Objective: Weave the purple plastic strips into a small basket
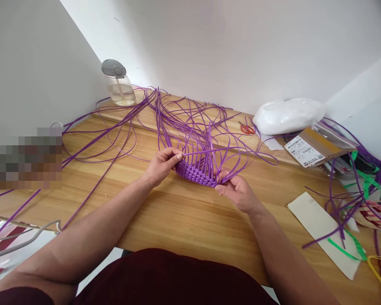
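Observation:
A small purple woven piece [195,173] made of plastic strips is held up above the wooden table, between my two hands. My left hand [163,164] pinches its left upper corner, thumb on top. At the right end, my right hand [236,190] grips the lower corner, with its thumb in front and fingers behind. Loose purple strips [206,146] rise from the woven edge and fan out beyond it. One strip runs across the top, from my left thumb toward the right. The fingers behind the weave are partly hidden.
Long purple strips spread over the wooden table [139,220] and its back ledge. A lidded water bottle [122,89] stands back left. Red-handled scissors [247,128], a white plastic bundle [288,114], a labelled package [314,146] and a cream card [320,228] lie to the right.

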A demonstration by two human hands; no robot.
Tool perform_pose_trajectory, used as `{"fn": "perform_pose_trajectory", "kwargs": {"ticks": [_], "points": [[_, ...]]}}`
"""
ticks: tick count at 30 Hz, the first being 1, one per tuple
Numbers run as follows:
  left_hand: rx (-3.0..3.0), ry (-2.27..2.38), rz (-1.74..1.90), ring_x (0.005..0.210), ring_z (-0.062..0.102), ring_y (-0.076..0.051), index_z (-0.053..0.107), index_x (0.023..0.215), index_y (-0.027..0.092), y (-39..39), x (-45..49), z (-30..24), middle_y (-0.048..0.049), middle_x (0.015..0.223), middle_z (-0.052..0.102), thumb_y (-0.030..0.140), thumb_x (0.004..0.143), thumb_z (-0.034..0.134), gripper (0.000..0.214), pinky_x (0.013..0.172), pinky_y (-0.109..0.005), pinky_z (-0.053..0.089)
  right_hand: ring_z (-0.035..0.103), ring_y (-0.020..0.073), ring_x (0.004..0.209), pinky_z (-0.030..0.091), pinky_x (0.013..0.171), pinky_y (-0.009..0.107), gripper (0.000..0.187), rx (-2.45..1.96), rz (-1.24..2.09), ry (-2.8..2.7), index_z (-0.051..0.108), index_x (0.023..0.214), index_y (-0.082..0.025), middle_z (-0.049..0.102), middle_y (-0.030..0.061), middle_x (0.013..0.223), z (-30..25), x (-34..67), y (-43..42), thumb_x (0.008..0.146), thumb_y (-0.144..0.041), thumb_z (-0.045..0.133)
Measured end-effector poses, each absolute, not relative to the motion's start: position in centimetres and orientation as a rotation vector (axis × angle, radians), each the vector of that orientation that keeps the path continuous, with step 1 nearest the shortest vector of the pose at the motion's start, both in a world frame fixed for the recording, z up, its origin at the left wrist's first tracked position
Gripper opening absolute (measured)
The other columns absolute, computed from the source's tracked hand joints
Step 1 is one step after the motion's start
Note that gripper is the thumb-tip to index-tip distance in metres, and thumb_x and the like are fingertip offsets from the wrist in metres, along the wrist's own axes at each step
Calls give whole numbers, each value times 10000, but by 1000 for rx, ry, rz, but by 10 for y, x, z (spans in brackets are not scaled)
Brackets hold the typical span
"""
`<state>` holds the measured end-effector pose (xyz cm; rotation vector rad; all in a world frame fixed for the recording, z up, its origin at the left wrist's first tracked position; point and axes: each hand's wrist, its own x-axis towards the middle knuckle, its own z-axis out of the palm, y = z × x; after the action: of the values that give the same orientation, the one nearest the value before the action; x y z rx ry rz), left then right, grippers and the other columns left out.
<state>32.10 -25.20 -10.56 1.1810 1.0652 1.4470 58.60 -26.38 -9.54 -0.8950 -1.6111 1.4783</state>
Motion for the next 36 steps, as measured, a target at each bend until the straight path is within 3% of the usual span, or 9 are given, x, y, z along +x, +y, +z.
{"fn": "perform_pose_trajectory", "kwargs": {"ticks": [5,10,14,21,26,31,34,36], "points": [[1183,1087,1452,517,443,-75,691,803,164,-251,321,-106,11,661,584,512,707,806,379,449,-204,346,581,114,593,505,575,262,261,-896,1576,-1501,642,816,-184,612,-15,693,-94,584,-265,760,-367,820],[1058,1055,1469,500,363,-66,658,775,175,-249,319,-108,35,621,518,499,688,821,374,436,-193,257,684,163,710,568,655,313,272,-799,1683,-1420,697,982,-192,719,38,794,-101,584,-267,853,-428,735],[928,999,1456,535,378,-67,640,758,174,-248,319,-110,28,672,544,465,629,865,390,457,-174,270,667,141,719,551,671,288,237,-735,1669,-1458,713,1051,-218,723,26,804,-97,582,-270,869,-368,730],[953,999,1455,506,374,-59,649,778,176,-251,322,-109,21,705,596,435,668,838,339,446,-184,264,584,114,627,494,576,252,301,-905,1521,-1441,690,907,-195,660,-2,725,-95,573,-272,734,-392,837],[990,949,1618,641,527,-80,650,768,174,-253,321,-102,-19,929,667,408,713,803,285,575,-208,442,591,113,628,504,591,254,375,-1040,1458,-1226,656,809,-182,662,-2,709,-107,575,-263,671,-459,869],[885,1106,1799,730,561,-128,629,797,193,-251,316,-100,-21,831,628,429,781,722,254,537,-195,400,631,123,683,535,610,260,365,-944,1586,-839,663,813,-192,703,7,814,-115,583,-249,653,-428,891],[1033,1283,1996,960,590,-178,656,818,202,-251,312,-98,-53,997,637,412,831,690,213,757,-258,489,640,139,701,565,615,279,322,-930,1603,-759,667,819,-201,708,12,828,-118,586,-245,681,-400,880],[1200,1384,2154,1162,537,-215,680,821,210,-253,310,-94,-63,1130,613,391,853,692,185,957,-312,459,644,143,703,588,626,288,305,-922,1608,-733,675,831,-207,711,17,838,-119,587,-244,701,-404,868]]}}
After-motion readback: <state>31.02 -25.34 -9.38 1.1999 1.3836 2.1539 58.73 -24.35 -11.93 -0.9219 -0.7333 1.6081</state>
